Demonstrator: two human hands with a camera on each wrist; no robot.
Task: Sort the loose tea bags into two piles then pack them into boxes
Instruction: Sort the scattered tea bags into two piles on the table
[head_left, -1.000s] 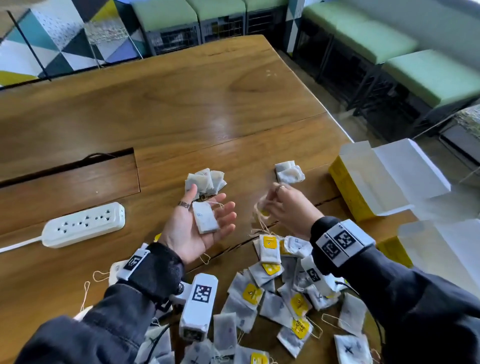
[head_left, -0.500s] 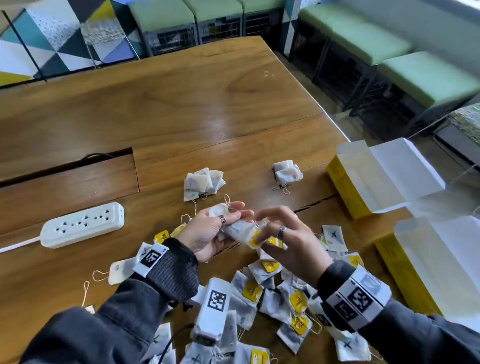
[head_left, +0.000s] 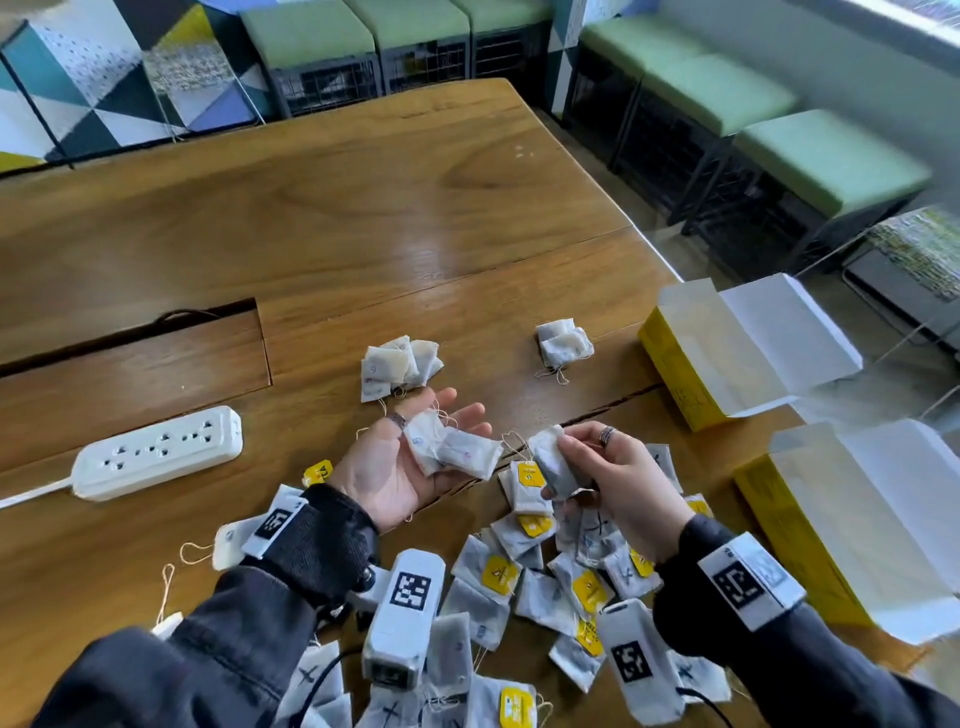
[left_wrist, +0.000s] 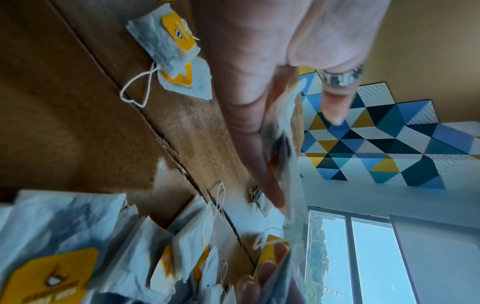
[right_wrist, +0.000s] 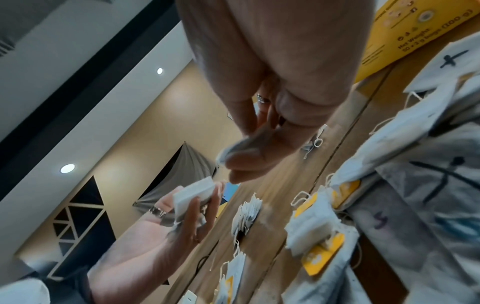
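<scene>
a: where are the tea bags right now?

b: two folded tea bags (head_left: 451, 451) lie across the palm and fingers of the left hand (head_left: 400, 467), which is turned palm up with the fingers stretched out almost flat, nothing curled round them. the right hand (head_left: 608, 478) pinches one more tea bag (head_left: 551, 460) between thumb and fingertips, just beside the left hand's fingertips, with its string looping out between the two hands.

a: and the rest of them?

b: a loose heap of tea bags (head_left: 524, 587), many with yellow tags, some marked with a dark cross, lies on the table (head_left: 363, 218) under and in front of both wrists. farther out sit two small piles: the left pile (head_left: 397, 366) just beyond the left hand's fingertips, and the right pile (head_left: 563, 340), well apart from it toward the boxes.

a: the boxes?

b: two yellow boxes at the right edge of the table, lids open. the far box (head_left: 727, 353) is near the right pile; the near box (head_left: 831, 530) is beside the right forearm. i cannot tell whether anything is inside either.

a: anything else?

b: a white power strip (head_left: 156, 452) lies to the left of the left hand, with a cable slot (head_left: 130, 332) in the table behind it. green-cushioned stools (head_left: 826, 161) stand past the table's far edge and right side.
</scene>
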